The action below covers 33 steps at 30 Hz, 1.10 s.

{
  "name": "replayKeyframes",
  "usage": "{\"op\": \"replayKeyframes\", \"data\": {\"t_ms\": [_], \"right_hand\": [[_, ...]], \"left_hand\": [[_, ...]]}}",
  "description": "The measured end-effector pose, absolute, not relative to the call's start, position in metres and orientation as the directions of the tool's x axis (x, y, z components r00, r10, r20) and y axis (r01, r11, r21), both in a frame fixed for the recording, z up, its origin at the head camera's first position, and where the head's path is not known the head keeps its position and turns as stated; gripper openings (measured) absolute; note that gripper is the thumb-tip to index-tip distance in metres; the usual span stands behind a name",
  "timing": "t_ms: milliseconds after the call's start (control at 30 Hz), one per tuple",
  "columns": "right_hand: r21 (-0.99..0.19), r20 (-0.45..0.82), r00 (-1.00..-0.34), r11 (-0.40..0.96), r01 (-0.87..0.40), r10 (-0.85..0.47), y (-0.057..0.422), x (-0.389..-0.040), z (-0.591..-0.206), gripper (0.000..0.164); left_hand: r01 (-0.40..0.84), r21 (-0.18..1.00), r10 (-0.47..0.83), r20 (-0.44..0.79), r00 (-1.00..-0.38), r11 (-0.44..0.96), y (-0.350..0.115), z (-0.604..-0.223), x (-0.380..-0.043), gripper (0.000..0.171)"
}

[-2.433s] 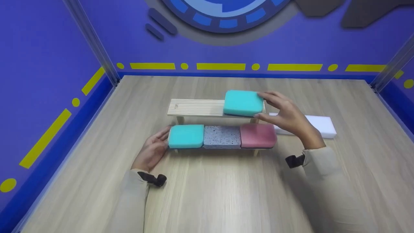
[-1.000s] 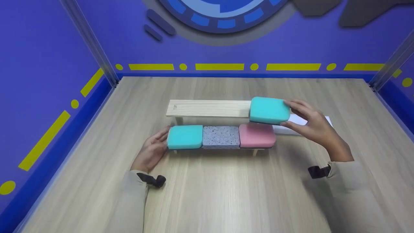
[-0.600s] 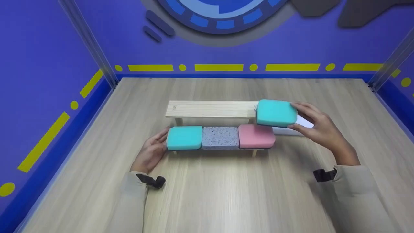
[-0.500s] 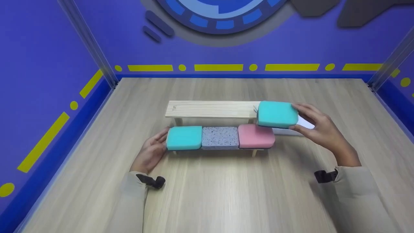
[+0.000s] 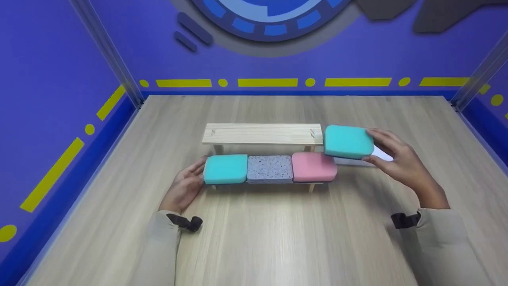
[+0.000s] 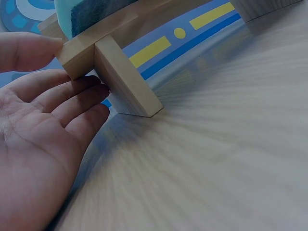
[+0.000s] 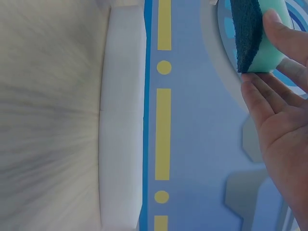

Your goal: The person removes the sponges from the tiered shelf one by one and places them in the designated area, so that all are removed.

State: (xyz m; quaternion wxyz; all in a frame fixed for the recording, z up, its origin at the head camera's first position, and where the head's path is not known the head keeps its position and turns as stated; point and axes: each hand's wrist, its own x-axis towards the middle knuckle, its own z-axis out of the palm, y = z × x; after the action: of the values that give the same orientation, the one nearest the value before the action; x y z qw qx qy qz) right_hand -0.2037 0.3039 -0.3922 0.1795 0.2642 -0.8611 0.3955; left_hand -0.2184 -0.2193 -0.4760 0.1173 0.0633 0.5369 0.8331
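Observation:
My right hand (image 5: 401, 159) grips a turquoise sponge (image 5: 348, 141) with a dark scouring underside, thumb and fingers at its right end. The sponge is held up just right of the rear wooden stand (image 5: 262, 134), which bears nothing. In front stands a second wooden stand (image 6: 127, 79). On it a turquoise sponge (image 5: 225, 169), a grey speckled block (image 5: 270, 169) and a pink sponge (image 5: 314, 167) lie side by side. My left hand (image 5: 184, 186) holds this front stand's left end, thumb at the board's edge and fingers against its underside and leg in the left wrist view.
A long white block (image 7: 122, 115) lies on the wooden table (image 5: 270, 238) at the right, partly hidden behind the right hand and sponge in the head view. Blue walls with yellow marks (image 5: 268, 82) enclose the table at the back and sides.
My right hand has carried the turquoise sponge rightward and a little nearer, off the rear stand's right end, baring that board. The left hand stays at the front stand.

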Motion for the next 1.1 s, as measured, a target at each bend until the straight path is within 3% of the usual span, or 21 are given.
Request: {"op": "replayKeyframes", "data": {"t_ms": [200,633,1100], "right_hand": [[-0.576,0.522,-0.792,0.555,-0.600,-0.316,0.311,-0.203,-0.395,0.071],[-0.634,0.457,-0.855,0.585,-0.506,-0.244,0.321,-0.195,-0.406,0.068],[-0.654,0.452,-0.861,0.569,-0.499,-0.234,0.331,-0.193,-0.419,0.068]], "left_hand": [[-0.124,0.909,0.277,-0.009,-0.961,-0.399,-0.220,-0.476,-0.217,0.070],[-0.121,0.909,0.266,-0.012,-0.964,-0.399,-0.220,-0.476,-0.217,0.070],[-0.130,0.904,0.260,-0.022,-0.965,-0.406,-0.220,-0.475,-0.217,0.065]]}}
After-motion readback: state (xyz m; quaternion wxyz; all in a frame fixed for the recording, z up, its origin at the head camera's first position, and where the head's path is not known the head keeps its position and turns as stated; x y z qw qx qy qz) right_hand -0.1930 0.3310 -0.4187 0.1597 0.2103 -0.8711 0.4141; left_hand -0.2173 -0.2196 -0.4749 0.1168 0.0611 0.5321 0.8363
